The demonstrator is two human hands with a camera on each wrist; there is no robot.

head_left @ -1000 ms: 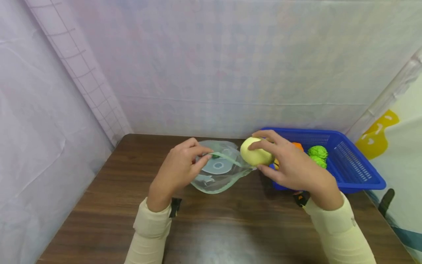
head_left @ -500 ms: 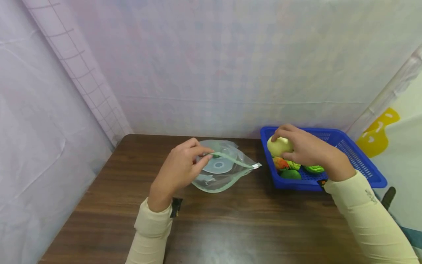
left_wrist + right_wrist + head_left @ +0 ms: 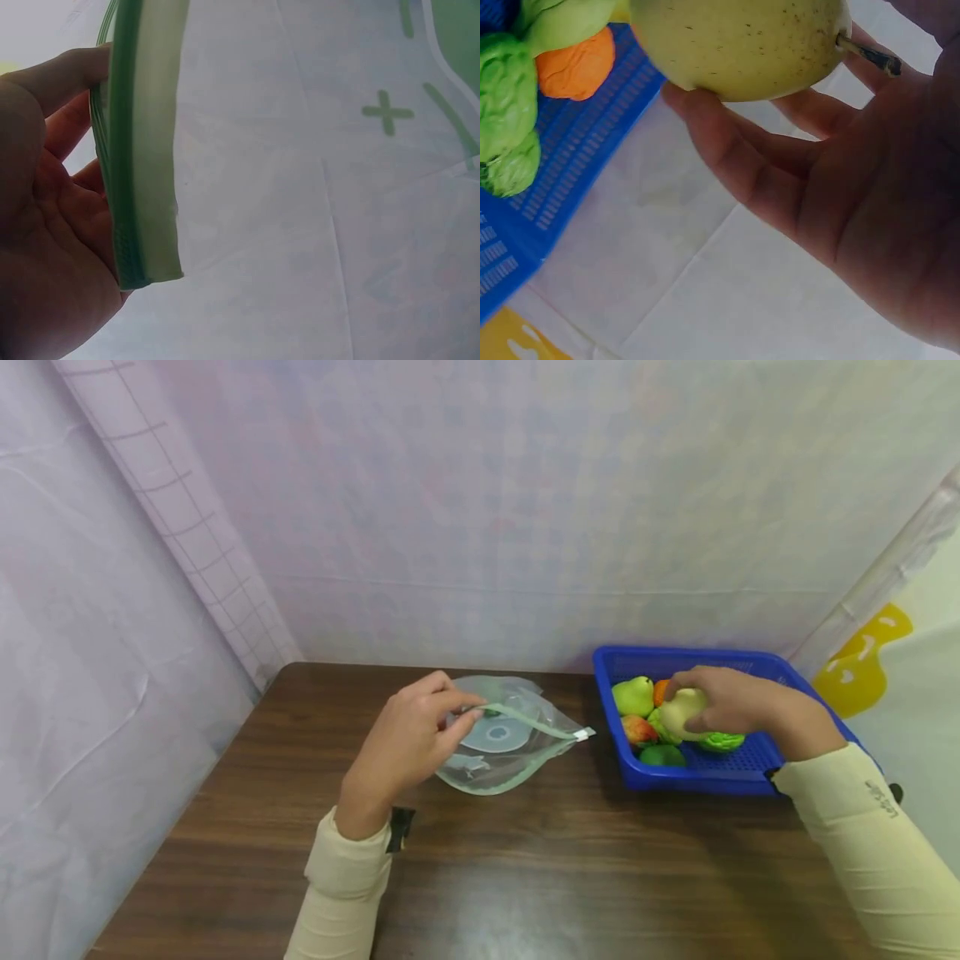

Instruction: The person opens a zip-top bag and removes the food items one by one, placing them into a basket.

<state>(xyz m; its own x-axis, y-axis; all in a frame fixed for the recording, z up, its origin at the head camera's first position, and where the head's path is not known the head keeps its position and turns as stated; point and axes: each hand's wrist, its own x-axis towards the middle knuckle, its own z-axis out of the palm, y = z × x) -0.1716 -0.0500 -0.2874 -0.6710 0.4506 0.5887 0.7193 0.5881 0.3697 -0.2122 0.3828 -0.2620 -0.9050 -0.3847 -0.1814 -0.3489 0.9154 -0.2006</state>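
My left hand (image 3: 411,743) pinches the green zip edge of a clear zip bag (image 3: 517,760) lying on the table. In the left wrist view the bag's green zip strip (image 3: 127,165) runs past the fingers. The bag's mouth gapes, and a white slider (image 3: 582,735) sits at its right end. My right hand (image 3: 738,702) grips a pale yellow pear (image 3: 681,714) over the blue basket (image 3: 697,783). Brown specks and a dark stem show on this pear (image 3: 742,45) in the right wrist view. The thumb is mostly hidden there.
Around the held pear, the basket has a green pear (image 3: 633,696), a red-yellow fruit (image 3: 637,730), a dark green fruit (image 3: 662,755), an orange piece (image 3: 661,692) and a bright green bumpy piece (image 3: 722,742). The brown table (image 3: 487,877) meets a cloth-covered wall (image 3: 480,527) behind.
My right hand has carried the pale yellow pear from beside the bag's mouth rightward over the basket, uncovering the green pear. The left hand and bag stay in place.
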